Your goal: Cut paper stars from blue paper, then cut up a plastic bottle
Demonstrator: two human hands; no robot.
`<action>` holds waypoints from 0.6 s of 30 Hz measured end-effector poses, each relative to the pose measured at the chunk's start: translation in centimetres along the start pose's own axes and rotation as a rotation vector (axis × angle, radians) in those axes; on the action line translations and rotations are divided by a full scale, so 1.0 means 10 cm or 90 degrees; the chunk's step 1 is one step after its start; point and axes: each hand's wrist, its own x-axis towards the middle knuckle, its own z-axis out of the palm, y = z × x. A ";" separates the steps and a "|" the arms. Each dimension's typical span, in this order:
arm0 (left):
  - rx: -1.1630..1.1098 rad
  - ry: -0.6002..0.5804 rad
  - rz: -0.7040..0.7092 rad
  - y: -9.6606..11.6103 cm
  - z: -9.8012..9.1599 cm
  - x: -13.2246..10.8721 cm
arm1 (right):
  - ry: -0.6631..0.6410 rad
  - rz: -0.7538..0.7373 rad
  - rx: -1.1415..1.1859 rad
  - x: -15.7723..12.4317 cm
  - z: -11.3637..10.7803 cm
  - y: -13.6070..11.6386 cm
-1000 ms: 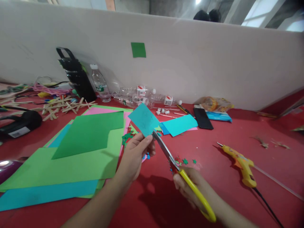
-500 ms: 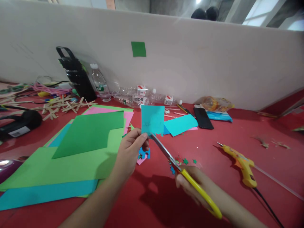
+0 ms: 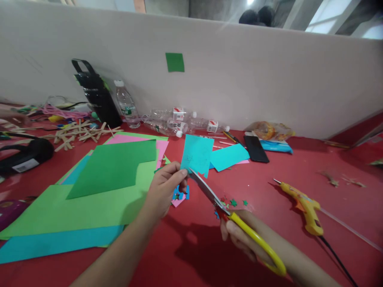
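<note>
A light blue piece of paper is pinched at its lower left corner by my left hand, and its bottom edge has a jagged cut. Faint drawn lines show on its left part. My right hand grips yellow-handled scissors, whose tips touch the paper's lower edge beside my left fingertips. Whether the blades are fully closed is hard to tell. Below lie small cut paper stars in several colours, and a blue scrap with star-shaped holes sits under my left fingers.
Stacked coloured sheets lie at left. A yellow glue gun rests at right. A black phone, plastic bottles and a black flask stand or lie along the wall. Another person's hand shows at far left.
The light blue paper has tilted clockwise and shifted slightly right in my left hand. My right hand and the scissors have moved a little right. Another person's hand has appeared at far left.
</note>
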 end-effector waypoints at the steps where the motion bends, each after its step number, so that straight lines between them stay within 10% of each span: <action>1: 0.002 -0.001 0.000 0.00 0.00 0.00 | 0.001 0.002 0.002 0.00 0.00 0.00; 18: -0.013 -0.008 -0.024 0.00 0.00 0.01 | 0.055 0.002 0.029 -0.06 0.05 -0.13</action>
